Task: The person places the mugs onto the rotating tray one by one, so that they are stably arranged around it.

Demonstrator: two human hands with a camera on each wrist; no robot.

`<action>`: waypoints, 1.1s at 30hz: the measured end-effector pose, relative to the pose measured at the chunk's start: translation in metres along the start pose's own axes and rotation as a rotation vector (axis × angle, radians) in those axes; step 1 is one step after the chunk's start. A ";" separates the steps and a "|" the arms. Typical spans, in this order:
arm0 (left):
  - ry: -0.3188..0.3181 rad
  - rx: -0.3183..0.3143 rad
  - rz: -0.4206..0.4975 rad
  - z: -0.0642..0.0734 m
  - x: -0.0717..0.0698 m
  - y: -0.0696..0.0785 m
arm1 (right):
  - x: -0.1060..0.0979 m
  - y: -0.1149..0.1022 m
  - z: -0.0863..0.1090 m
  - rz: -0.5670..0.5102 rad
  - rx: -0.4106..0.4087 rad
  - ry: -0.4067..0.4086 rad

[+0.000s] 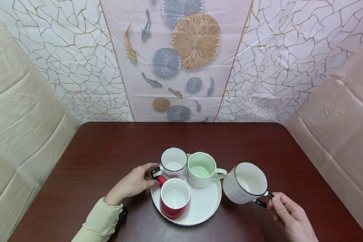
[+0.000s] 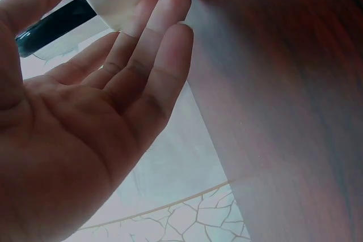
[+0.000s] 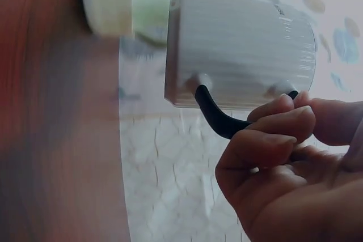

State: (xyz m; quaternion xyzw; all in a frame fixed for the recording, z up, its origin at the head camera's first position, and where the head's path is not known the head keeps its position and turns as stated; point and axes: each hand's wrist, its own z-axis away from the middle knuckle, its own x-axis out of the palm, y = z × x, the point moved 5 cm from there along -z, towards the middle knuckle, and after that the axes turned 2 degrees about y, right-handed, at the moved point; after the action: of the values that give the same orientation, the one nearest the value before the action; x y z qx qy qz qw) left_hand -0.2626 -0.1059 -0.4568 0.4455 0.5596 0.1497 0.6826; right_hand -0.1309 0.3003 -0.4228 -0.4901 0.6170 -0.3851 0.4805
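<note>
My right hand (image 1: 291, 213) grips the black handle of a large white mug (image 1: 240, 188) with a dark rim. The mug is lifted and tilted beside the round white tray (image 1: 204, 208). Its ribbed side and the curled fingers (image 3: 266, 145) on its handle show in the right wrist view. At the tray's left edge, my left hand (image 1: 136, 183) reaches round the handles of a smaller white mug (image 1: 173, 161) and a red mug (image 1: 172, 210), its fingers (image 2: 170, 60) loosely bent. A pale green mug (image 1: 201, 171) stands on the tray, its handle pointing right.
The dark reddish-brown table (image 1: 109, 144) extends around the tray. Behind it hangs a patterned cloth (image 1: 196, 84) with fish and round leaf shapes. Beige padded panels (image 1: 18, 134) border both sides.
</note>
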 end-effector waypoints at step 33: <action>-0.003 -0.002 -0.013 0.000 0.001 -0.002 | 0.076 -0.017 -0.024 0.090 -0.160 -0.341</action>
State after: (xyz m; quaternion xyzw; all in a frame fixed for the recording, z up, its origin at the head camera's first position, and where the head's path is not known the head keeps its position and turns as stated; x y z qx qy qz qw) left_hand -0.2631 -0.1067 -0.4590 0.4415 0.5613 0.1452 0.6848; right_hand -0.1550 0.2223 -0.4171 -0.5571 0.5764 -0.2242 0.5542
